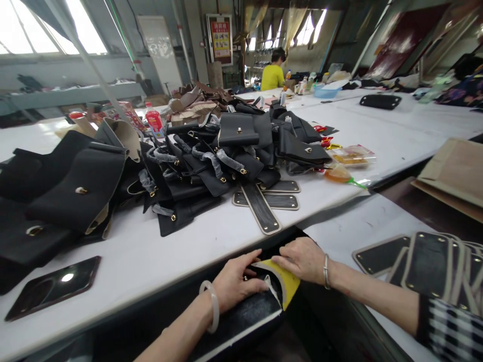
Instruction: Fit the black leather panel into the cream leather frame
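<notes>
A black leather-like piece (pixel 247 322) with a pale cut edge lies in front of me, below the table edge. My left hand (pixel 236 281) rests over its upper end, thumb and fingers bent about the edge there. At that end a yellow sheet (pixel 290 282) with a greyish rim curves up. My right hand (pixel 300 259) pinches the top of this sheet between thumb and fingers. A thin whitish strip shows in the gap between the sheet and the black piece. The undersides of both hands are hidden.
Black bag parts (pixel 241 131) with wrapped straps are heaped across the white table (pixel 211 241). Long black strips (pixel 260 208) lie nearer me. Rimmed black panels (pixel 426 261) are stacked at right. A phone (pixel 55 286) lies at left. A person in yellow (pixel 272 76) sits far back.
</notes>
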A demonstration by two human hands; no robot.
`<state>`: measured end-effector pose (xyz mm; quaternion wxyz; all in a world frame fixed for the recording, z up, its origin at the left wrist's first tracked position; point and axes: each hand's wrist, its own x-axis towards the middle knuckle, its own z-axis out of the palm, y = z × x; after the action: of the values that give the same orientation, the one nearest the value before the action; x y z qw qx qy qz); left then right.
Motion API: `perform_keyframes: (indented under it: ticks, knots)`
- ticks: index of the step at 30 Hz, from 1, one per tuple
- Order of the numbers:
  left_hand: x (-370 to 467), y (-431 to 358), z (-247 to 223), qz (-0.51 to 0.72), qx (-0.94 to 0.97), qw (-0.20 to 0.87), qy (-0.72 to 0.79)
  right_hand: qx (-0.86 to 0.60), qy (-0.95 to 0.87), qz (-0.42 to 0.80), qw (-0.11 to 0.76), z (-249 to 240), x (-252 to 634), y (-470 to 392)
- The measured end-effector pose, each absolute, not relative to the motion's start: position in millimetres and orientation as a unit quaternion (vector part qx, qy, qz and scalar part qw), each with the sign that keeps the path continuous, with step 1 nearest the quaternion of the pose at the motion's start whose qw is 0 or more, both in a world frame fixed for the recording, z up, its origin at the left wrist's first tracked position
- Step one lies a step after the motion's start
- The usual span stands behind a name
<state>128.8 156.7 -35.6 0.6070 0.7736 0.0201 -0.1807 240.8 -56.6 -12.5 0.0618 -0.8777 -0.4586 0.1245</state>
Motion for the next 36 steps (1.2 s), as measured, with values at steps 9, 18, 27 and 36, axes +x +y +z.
perform_keyframes:
  ticks: [9,18,27,36]
  knots:
    - [130,148,-8,-0.130,0.872,0.469,-0.050,-0.832,-0.550,0.071,0.014,-15,249,-37]
    - [127,147,-11,-0.123,0.895,0.421,-0.086,-0.825,-0.562,0.062,-0.008,-9,245,-33]
    - [123,147,-16,-0.128,0.917,0.359,-0.115,-0.830,-0.551,0.082,-0.030,-4,237,-32]
    - [121,146,-19,-0.134,0.925,0.329,-0.138,-0.844,-0.525,0.105,-0.036,1,225,-35]
